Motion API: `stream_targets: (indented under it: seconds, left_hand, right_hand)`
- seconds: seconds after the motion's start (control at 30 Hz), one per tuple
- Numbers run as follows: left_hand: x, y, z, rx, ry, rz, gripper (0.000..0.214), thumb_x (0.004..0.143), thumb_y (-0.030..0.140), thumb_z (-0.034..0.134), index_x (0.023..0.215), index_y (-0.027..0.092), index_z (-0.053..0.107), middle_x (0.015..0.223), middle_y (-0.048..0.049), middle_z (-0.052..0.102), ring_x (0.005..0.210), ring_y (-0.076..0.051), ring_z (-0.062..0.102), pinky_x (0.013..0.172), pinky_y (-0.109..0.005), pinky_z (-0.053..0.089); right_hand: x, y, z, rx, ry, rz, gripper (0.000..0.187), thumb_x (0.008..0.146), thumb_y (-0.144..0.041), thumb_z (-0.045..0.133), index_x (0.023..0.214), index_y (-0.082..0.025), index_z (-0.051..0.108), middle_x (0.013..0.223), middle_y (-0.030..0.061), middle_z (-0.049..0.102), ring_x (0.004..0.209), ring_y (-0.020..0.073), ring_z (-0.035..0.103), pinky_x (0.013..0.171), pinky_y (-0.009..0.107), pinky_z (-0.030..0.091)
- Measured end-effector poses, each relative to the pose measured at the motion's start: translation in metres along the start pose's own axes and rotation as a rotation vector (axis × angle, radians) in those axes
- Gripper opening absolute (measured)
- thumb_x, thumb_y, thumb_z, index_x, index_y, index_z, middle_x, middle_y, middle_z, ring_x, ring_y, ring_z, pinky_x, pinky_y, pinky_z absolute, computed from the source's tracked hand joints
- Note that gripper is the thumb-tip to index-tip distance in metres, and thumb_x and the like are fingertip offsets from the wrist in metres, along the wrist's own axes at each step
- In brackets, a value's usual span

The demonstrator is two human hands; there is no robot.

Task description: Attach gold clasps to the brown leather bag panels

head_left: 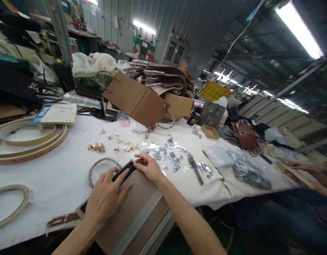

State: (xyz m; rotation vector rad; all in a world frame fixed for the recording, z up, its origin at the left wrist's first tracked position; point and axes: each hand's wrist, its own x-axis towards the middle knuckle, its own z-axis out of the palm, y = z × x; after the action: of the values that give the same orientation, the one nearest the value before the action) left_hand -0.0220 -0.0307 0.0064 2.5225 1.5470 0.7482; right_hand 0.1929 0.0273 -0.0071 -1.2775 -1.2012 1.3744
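Observation:
A flat brown bag panel (137, 209) with a grey stripe lies at the near edge of the white table (59, 170). My left hand (106, 198) rests flat on it, fingers spread, with a fingertip near a dark strip (124, 171) at the panel's top edge. My right hand (149, 166) is closed in a pinch at the top corner of that strip; what it pinches is too small to name. A grey loop handle (99, 165) curves out from under my left hand.
Gold metal fittings (98, 147) and silver packets (168, 156) lie scattered beyond my hands. Black pliers (195, 170) lie to the right. Strap coils (27, 141) are at the left. Folded brown cardboard bags (138, 99) stand behind. Another person's hands (301, 166) work at the far right.

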Motion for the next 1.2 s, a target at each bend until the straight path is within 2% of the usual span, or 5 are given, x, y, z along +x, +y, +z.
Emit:
stream_targets:
  seconds: [0.17,0.33,0.67,0.83,1.2]
  left_hand:
    - [0.015,0.017,0.008,0.065,-0.033,-0.066,0.041,0.095,0.041,0.065,0.128,0.016,0.068,0.128,-0.0173,0.061,0.113,-0.036,0.056,0.096,-0.05,0.052]
    - [0.03,0.024,0.014,0.088,-0.099,-0.105,0.031,0.1,0.04,0.058,0.113,0.015,0.071,0.106,-0.0129,0.067,0.1,-0.031,0.059,0.089,-0.044,0.048]
    - [0.047,0.032,0.015,0.146,-0.166,-0.172,0.035,0.105,0.043,0.045,0.1,0.02,0.071,0.102,-0.0077,0.071,0.087,-0.026,0.067,0.076,-0.039,0.041]
    - [0.048,0.036,0.015,0.169,-0.178,-0.151,0.037,0.106,0.04,0.039,0.095,0.021,0.069,0.098,-0.0062,0.07,0.089,-0.026,0.067,0.078,-0.04,0.04]
    - [0.049,0.033,0.019,0.125,-0.147,-0.167,0.036,0.106,0.039,0.039,0.092,0.022,0.068,0.097,-0.0049,0.071,0.084,-0.025,0.065,0.076,-0.041,0.04]
  right_hand:
    - [-0.005,0.008,0.011,-0.374,0.133,-0.148,0.013,0.084,-0.029,0.078,0.096,-0.025,0.083,0.095,0.0032,0.079,0.087,0.0209,0.071,0.088,0.036,0.056]
    - [-0.014,0.017,0.022,-0.519,0.299,-0.301,0.013,0.088,-0.02,0.074,0.094,-0.024,0.084,0.101,0.0077,0.073,0.103,0.0232,0.067,0.1,0.038,0.053]
    - [-0.022,0.015,0.013,-0.359,0.659,-0.361,0.024,0.088,-0.018,0.068,0.11,-0.025,0.075,0.131,0.0094,0.058,0.129,0.0246,0.056,0.111,0.04,0.047]
    - [-0.015,0.007,-0.024,-0.297,0.824,-0.382,0.024,0.094,-0.029,0.063,0.116,-0.022,0.072,0.131,0.0108,0.06,0.117,0.0229,0.062,0.095,0.036,0.054]
    - [0.029,-0.015,-0.122,-0.871,0.154,-0.249,0.014,0.089,-0.024,0.076,0.101,-0.025,0.083,0.103,0.0045,0.073,0.09,0.0167,0.067,0.087,0.029,0.051]
